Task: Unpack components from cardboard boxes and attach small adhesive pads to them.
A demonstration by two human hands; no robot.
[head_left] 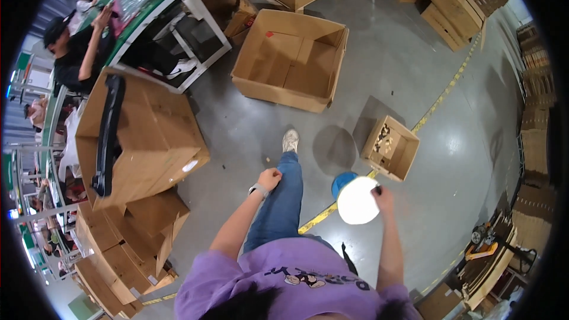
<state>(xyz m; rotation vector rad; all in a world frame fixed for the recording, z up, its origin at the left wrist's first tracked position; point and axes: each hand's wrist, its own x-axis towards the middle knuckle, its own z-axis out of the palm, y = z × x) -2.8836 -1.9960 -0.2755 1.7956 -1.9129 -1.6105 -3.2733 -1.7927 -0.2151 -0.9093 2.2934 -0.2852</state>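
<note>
My right hand [385,199] is closed at the right edge of a round thing with a glaring white face [357,201]. A small dark piece shows at my fingertips there. Behind the white face, a blue rounded part [343,182] sticks out at the upper left; the glare hides what kind of thing it is. My left hand [270,179] is curled closed beside my jeans-clad thigh, with nothing visible in it. An open cardboard box [405,157] with small black and pale pieces inside stands on the floor just beyond the white thing.
A large open carton [283,94] stands ahead. At left, a tall carton [163,133] bears a long black part [108,136]. People work along green-topped benches [145,21] beyond it. Yellow tape [441,102] crosses the grey floor. Stacked cardboard [536,160] lines the right side.
</note>
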